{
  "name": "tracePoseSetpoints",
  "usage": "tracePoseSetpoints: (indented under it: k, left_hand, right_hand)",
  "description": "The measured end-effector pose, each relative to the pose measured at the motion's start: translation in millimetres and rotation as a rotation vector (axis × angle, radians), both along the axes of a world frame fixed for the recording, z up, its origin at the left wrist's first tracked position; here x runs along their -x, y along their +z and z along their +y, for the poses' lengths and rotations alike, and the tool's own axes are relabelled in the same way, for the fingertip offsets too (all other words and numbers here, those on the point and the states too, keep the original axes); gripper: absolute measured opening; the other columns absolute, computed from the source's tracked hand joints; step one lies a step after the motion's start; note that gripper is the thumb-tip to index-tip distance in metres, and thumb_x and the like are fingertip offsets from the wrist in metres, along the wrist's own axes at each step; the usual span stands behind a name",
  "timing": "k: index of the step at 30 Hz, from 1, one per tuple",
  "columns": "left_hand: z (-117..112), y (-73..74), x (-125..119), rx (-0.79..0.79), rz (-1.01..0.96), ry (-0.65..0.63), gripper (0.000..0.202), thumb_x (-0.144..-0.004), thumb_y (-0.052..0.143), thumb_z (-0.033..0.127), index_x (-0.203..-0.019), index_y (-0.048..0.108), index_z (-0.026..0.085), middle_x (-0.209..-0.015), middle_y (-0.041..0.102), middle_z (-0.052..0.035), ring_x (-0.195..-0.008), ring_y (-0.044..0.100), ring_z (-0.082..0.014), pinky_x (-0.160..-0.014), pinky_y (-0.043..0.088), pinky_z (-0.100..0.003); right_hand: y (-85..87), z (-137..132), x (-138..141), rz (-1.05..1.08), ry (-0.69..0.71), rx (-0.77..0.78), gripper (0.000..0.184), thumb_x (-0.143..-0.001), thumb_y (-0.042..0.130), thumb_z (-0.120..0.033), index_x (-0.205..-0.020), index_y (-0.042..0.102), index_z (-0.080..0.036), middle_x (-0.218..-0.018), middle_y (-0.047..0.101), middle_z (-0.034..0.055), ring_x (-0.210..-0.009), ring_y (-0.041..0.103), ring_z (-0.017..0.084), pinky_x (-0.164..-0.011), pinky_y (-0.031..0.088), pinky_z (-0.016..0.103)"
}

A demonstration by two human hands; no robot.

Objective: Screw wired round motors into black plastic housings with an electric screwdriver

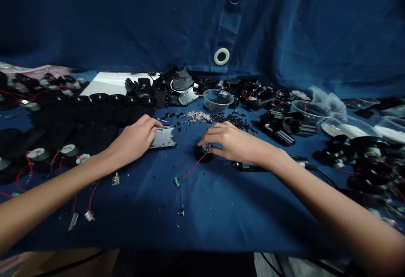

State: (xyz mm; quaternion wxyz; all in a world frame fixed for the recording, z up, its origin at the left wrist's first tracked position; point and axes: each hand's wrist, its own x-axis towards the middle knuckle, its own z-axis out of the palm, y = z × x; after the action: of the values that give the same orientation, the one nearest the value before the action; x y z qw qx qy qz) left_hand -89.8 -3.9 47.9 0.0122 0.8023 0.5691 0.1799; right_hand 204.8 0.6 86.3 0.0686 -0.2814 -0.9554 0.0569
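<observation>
My left hand (136, 138) lies on the blue cloth with its fingers curled over the left edge of a flat grey metal plate (163, 137). My right hand (228, 142) pinches a small round black motor part (204, 152) with a silvery top. A red wire (191, 170) runs from that part to a small green connector (176, 180). A black electric screwdriver (249, 166) lies under my right wrist.
A clear cup of dark screws (218, 100) stands behind a little heap of pale screws (199, 116). Black plastic parts crowd the left (82, 112) and right (291, 120). Clear bowls (344, 127) sit at the right. A blue tarp (284, 28) hangs behind.
</observation>
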Motion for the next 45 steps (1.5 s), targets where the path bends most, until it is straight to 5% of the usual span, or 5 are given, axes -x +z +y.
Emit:
tracePoseSetpoints:
  k: [14, 23, 35, 40, 45]
  left_hand:
    - [15, -9.5, -6, -0.067, 0.116, -0.092, 0.03, -0.092, 0.031, 0.027, -0.107, 0.056, 0.023, -0.112, 0.059, -0.0048, -0.098, 0.06, -0.0227, -0.089, 0.045, -0.036]
    - [-8, -5.8, -33, -0.058, -0.003, -0.074, 0.034, -0.096, 0.029, 0.038, -0.113, 0.054, 0.023, -0.115, 0.061, -0.0053, -0.107, 0.056, -0.0234, -0.092, 0.041, -0.038]
    - [-21, -25.4, -100, -0.002, -0.052, -0.352, 0.059, -0.08, 0.062, 0.054, -0.123, 0.043, 0.019, -0.119, 0.057, -0.0091, -0.109, 0.052, -0.0269, -0.093, 0.033, -0.043]
    - [-10, -24.1, -101, 0.082, -0.097, -0.439, 0.034, -0.084, 0.059, 0.037, -0.111, 0.048, 0.019, -0.112, 0.059, -0.004, -0.104, 0.054, -0.0229, -0.093, 0.035, -0.04]
    - [-19, -24.7, -95, 0.145, -0.115, -0.495, 0.043, -0.087, 0.049, 0.025, -0.129, 0.04, 0.023, -0.131, 0.048, -0.004, -0.11, 0.051, -0.0222, -0.092, 0.041, -0.037]
  right_hand:
    - [-14.5, 0, 0, -0.055, -0.516, 0.177, 0.053, -0.083, 0.043, -0.065, -0.068, 0.064, -0.018, -0.058, 0.063, 0.0037, -0.057, 0.057, 0.015, -0.057, 0.038, 0.028]
    - [4.4, -5, -13, 0.105, -0.416, 0.38, 0.03, -0.077, 0.063, -0.045, -0.092, 0.067, -0.02, -0.079, 0.069, 0.001, -0.069, 0.061, 0.013, -0.063, 0.041, 0.025]
    - [-33.3, -11, 10, 0.561, -0.536, 0.661, 0.019, -0.076, 0.063, -0.034, -0.081, 0.059, -0.016, -0.068, 0.068, 0.0046, -0.059, 0.063, 0.013, -0.058, 0.05, 0.025]
    - [-28.2, -6, 2, 0.574, -0.488, 0.59, 0.037, -0.087, 0.046, -0.049, -0.08, 0.062, -0.016, -0.069, 0.067, 0.0034, -0.06, 0.062, 0.011, -0.06, 0.048, 0.024]
    - [-28.4, 31, -39, 0.359, -0.715, 0.089, 0.029, -0.091, 0.04, -0.037, -0.089, 0.06, -0.017, -0.079, 0.068, 0.0044, -0.067, 0.062, 0.012, -0.065, 0.045, 0.024]
